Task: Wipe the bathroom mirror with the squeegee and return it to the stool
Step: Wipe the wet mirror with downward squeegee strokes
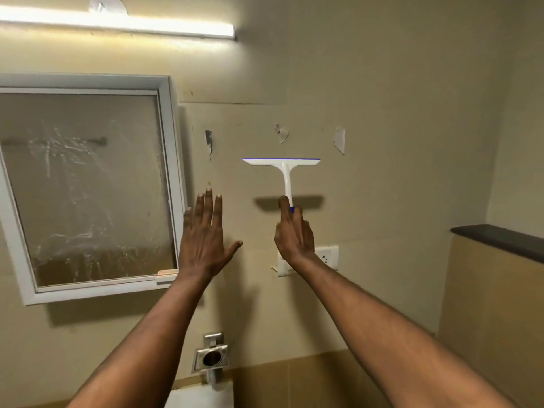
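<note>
both forearms reach up from me, my right hand [293, 231] gripping the squeegee [283, 172] handle, blade level on top, left hand [204, 234] flat and empty nearer the streaked mirror [85, 187] off to my left.

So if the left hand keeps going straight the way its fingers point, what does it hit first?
Most likely bare wall. The left hand points up, right of the mirror frame; depth is unclear, but nothing else shows in that line.
</note>
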